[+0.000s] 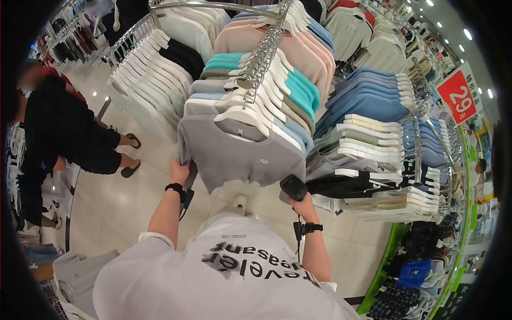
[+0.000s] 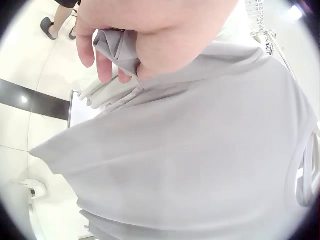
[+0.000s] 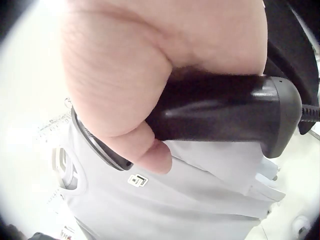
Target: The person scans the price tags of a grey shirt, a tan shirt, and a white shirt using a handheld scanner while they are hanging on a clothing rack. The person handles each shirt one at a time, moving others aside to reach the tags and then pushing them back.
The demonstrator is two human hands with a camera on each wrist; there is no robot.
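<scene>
A grey T-shirt (image 1: pixel 234 160) hangs on a white hanger (image 1: pixel 242 114) at the front end of a chrome rail. My left hand (image 1: pixel 180 173) grips its sleeve at the shirt's left edge; in the left wrist view the left hand (image 2: pixel 155 35) has bunched grey cloth (image 2: pixel 117 47) between fingers and palm. My right hand (image 1: pixel 303 205) holds a black handheld device (image 1: pixel 293 188) against the shirt's right side. The right wrist view shows the right hand (image 3: pixel 125 75) wrapped round the device's black handle (image 3: pixel 220 107), with a small label (image 3: pixel 137 180) on the shirt beyond.
Behind the shirt, the rail (image 1: pixel 261 58) carries white, turquoise and pink tops. Blue and pale garments (image 1: pixel 368 101) hang at the right, white ones (image 1: pixel 149 80) at the left. A person in black (image 1: pixel 74 128) stands at the left. A red price sign (image 1: pixel 458 98) is at the upper right.
</scene>
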